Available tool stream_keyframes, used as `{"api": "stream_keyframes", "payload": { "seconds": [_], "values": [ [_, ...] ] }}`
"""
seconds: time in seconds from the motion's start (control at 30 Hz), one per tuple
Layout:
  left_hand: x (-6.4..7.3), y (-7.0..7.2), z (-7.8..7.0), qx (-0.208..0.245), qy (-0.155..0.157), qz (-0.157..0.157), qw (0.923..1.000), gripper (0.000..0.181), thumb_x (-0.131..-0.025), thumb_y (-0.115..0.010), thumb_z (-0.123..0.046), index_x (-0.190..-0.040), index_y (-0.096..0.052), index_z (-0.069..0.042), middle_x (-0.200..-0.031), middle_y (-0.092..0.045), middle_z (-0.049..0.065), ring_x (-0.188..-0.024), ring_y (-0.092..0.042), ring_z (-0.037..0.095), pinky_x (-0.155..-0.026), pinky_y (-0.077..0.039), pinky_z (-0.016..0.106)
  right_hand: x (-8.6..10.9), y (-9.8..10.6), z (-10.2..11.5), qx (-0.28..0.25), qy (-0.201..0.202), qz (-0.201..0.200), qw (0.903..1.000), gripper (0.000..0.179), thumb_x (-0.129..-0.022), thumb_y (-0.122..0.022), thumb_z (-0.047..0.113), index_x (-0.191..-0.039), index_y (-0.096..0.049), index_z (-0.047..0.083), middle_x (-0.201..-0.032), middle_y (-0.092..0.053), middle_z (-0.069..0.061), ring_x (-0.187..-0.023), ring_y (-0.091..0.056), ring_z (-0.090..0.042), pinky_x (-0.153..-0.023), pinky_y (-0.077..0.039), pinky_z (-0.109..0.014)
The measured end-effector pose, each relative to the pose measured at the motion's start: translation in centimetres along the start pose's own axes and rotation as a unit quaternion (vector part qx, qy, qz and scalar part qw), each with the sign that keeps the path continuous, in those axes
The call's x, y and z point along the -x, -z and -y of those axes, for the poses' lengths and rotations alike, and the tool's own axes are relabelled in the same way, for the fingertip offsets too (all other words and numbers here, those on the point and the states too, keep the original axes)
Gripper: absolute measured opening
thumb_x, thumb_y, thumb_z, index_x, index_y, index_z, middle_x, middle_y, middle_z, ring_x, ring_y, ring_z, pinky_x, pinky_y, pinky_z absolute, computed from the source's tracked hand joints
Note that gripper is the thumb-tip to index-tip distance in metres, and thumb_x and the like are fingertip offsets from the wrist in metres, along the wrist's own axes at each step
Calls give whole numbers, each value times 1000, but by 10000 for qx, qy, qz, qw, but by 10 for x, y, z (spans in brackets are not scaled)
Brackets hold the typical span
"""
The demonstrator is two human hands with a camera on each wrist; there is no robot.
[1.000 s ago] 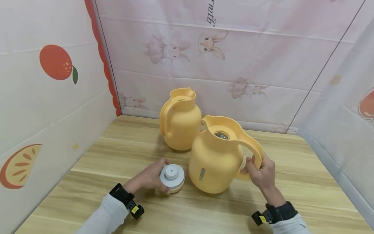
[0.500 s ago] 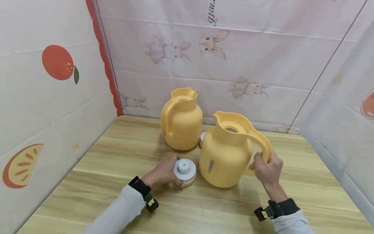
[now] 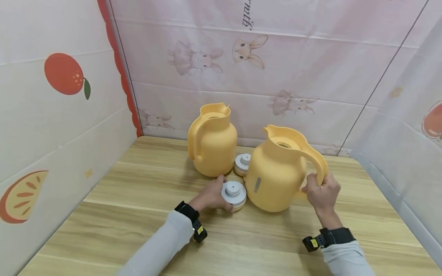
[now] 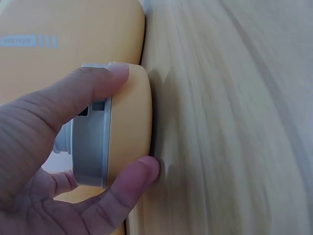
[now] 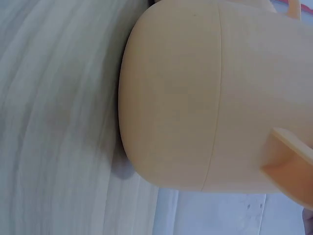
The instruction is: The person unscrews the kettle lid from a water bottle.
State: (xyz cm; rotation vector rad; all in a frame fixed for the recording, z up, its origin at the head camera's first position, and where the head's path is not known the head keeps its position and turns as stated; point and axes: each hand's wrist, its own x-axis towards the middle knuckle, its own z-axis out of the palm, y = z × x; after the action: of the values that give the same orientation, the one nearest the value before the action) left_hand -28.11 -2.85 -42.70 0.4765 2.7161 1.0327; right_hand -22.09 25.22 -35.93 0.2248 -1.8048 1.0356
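Observation:
My left hand (image 3: 211, 196) holds a vacuum-jug lid (image 3: 235, 194), grey on one side and yellow on the other, grey side up on the table. In the left wrist view the thumb lies across the lid (image 4: 129, 122) and a fingertip presses its lower edge. With my right hand (image 3: 323, 194) I grip the handle of a yellow vacuum jug (image 3: 274, 178), whose mouth is uncovered. That jug stands just right of the held lid. The right wrist view shows the jug's side (image 5: 181, 98) and base close to the tabletop; the right hand is mostly outside it.
Another yellow vacuum jug (image 3: 214, 145), also uncovered, stands at the back left. Between the two jugs lies a second grey and yellow lid (image 3: 242, 163), partly hidden by the front jug. Printed cloth walls (image 3: 293, 69) enclose the wooden table (image 3: 145, 168).
The held jug has moved right and slightly back, exposing the second lid behind it. My left hand has shifted right and back with its lid. The rear jug has stayed in place.

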Motion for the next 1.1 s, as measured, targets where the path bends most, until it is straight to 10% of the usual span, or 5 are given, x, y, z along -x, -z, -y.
{"api": "stream_keyframes", "payload": {
  "seconds": [0.47, 1.1],
  "values": [
    [-18, -25, -26, 492, 15, -130, 9987, 89, -51, -91, -23, -123, -41, -7, -108, -50, 9, -83, -54, 19, -73, -45, 32, -6, 11, -60, 543, -206, -236, 9980, 13, -75, -46, -2, -66, -55, -4, -43, -52, -9, -37, -44, 9, -32, -29, -14],
    [-35, -63, -63, 973, 277, -145, 9948, 90, -50, -92, -17, -124, -40, -9, -108, -46, 10, -93, -50, 23, -74, -44, 30, -22, 22, -85, 1276, -652, -597, 9879, 9, -75, -47, 1, -67, -51, 1, -49, -55, -19, -37, -39, 14, -32, -26, -13]
  ]
}}
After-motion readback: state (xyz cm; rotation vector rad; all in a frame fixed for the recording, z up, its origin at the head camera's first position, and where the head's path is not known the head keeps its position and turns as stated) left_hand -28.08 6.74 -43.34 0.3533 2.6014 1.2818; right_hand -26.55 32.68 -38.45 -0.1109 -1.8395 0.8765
